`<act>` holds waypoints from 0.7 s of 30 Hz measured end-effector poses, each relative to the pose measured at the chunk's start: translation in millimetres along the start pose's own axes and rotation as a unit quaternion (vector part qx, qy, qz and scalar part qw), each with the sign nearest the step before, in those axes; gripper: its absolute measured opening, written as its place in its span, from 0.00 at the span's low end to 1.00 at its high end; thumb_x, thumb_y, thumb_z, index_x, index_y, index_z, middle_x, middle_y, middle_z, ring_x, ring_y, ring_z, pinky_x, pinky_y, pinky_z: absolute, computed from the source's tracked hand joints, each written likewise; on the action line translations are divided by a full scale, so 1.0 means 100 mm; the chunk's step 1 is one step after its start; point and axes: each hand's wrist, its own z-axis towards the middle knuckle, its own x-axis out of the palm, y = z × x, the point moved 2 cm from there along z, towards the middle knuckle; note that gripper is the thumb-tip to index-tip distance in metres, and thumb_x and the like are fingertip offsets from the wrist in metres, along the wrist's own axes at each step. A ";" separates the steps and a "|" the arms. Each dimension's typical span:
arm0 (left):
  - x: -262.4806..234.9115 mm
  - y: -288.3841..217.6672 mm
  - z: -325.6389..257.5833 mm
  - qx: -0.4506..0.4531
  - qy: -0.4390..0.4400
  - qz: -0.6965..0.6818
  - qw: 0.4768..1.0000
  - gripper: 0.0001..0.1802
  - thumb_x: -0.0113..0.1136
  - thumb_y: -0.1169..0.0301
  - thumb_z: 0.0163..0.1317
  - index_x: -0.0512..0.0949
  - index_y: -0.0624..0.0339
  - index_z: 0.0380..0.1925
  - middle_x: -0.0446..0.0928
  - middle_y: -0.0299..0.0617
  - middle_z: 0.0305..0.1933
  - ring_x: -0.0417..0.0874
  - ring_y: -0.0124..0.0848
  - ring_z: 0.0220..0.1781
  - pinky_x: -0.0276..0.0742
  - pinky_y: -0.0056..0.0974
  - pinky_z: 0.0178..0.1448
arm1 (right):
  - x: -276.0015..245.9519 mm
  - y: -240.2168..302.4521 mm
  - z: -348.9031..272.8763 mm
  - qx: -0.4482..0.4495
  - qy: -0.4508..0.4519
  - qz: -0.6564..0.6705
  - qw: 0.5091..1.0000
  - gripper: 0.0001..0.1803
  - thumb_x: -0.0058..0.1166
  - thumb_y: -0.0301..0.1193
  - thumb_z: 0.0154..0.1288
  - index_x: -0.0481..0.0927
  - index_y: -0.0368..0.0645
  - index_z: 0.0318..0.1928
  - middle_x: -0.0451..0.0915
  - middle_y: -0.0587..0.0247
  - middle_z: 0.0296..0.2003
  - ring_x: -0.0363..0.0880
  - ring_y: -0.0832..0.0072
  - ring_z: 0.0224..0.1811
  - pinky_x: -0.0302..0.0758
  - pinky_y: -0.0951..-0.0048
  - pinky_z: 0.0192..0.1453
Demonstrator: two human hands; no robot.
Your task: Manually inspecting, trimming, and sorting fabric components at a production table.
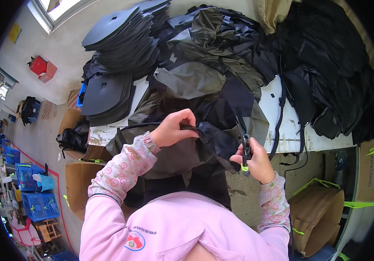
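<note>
My left hand pinches the edge of a dark fabric piece, thumb and fingers closed on its seam. The piece is black at the right and grey-green below, and it hangs over the table's front edge toward my lap. In my right hand is a pair of scissors with dark handles and a yellow-green bit at the lower end. The blades point away from me, beside the right part of the black fabric. Whether the right fingers also touch the cloth, I cannot tell.
Crumpled grey-green and black cloth covers the table's middle. Stacked dark grey sheets stand at left, and a large black fabric heap at right. Cardboard boxes sit below the white tabletop. Blue crates line the far left.
</note>
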 end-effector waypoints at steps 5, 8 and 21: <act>0.22 0.07 0.03 0.049 0.003 0.026 0.998 0.17 0.71 0.81 0.51 0.69 0.60 0.31 0.70 0.31 0.29 0.69 0.18 0.30 0.69 0.28 0.34 | 0.44 0.16 0.04 -0.092 -0.064 -0.184 0.976 0.24 0.73 0.29 0.48 0.70 0.39 0.38 0.80 0.52 0.29 0.81 0.50 0.35 0.77 0.61 0.38; 0.22 -0.07 -0.03 0.033 0.045 0.146 0.988 0.16 0.73 0.78 0.51 0.70 0.60 0.29 0.68 0.31 0.27 0.68 0.20 0.30 0.68 0.27 0.34 | 0.37 0.10 0.06 -0.068 -0.032 -0.169 0.983 0.19 0.69 0.27 0.50 0.71 0.39 0.38 0.80 0.50 0.29 0.81 0.49 0.36 0.76 0.58 0.37; 0.29 0.13 -0.14 -0.083 0.166 0.021 0.982 0.07 0.66 0.77 0.58 0.78 0.64 0.36 0.75 0.29 0.26 0.71 0.16 0.28 0.69 0.26 0.36 | -0.16 0.30 -0.06 -0.114 0.048 -0.332 0.935 0.31 0.77 0.47 0.40 0.73 0.39 0.32 0.76 0.58 0.21 0.78 0.58 0.27 0.72 0.64 0.32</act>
